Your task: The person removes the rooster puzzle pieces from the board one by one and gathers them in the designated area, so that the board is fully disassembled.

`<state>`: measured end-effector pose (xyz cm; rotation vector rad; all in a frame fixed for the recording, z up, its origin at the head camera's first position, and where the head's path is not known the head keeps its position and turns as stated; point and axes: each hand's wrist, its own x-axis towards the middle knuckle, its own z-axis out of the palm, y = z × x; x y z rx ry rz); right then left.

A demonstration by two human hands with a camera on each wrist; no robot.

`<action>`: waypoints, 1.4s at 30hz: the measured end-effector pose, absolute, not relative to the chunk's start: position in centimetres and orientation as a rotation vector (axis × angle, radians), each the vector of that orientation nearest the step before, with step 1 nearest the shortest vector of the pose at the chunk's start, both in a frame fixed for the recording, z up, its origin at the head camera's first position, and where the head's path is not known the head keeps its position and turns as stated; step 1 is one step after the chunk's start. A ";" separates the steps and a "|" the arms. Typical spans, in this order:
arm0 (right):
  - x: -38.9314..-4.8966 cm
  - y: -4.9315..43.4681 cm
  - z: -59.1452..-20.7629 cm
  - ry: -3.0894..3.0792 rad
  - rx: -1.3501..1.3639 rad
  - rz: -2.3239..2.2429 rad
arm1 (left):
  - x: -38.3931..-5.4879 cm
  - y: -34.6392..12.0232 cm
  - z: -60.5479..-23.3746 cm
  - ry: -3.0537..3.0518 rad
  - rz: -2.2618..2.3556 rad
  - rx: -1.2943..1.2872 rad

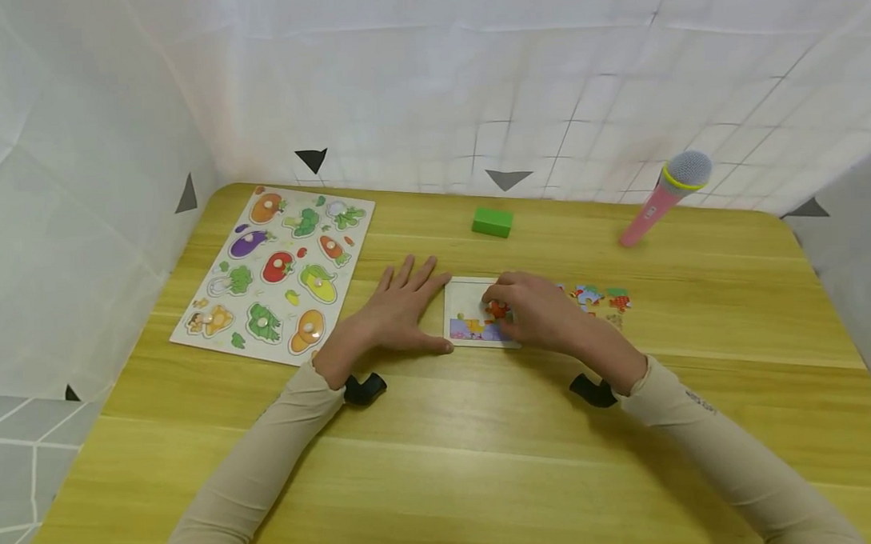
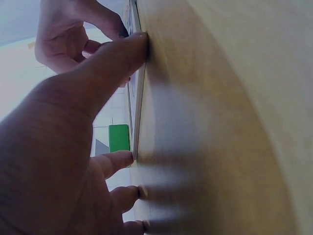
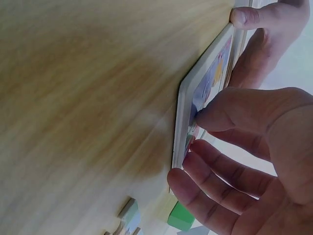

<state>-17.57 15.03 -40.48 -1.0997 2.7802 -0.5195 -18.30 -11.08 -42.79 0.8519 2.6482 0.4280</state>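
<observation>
A small white-rimmed jigsaw tray [image 1: 461,282] lies on the table with joined purple and yellow pieces along its near side. My left hand [image 1: 399,312] is spread flat beside it, thumb and index fingertip against its left corners. In the left wrist view that thumb [image 2: 120,55] rests at the tray's edge. My right hand [image 1: 541,310] bends over the tray's right part, thumb and fingertips pinching a red jigsaw piece [image 1: 498,309] low over the board. The right wrist view shows the thumb [image 3: 215,115] down at the picture surface; the fingers partly hide the piece.
Loose jigsaw pieces [image 1: 589,295] lie right of the tray, partly behind the right hand. A green block [image 1: 492,222] sits behind the tray. At the left lies a vegetable peg board [image 1: 291,269]; a pink toy microphone [image 1: 653,212] stands at the back right.
</observation>
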 end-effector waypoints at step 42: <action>-17.5 14.6 -40.5 2.798 -1.124 -0.485 | -18.4 -11.1 -43.1 2.658 0.412 0.867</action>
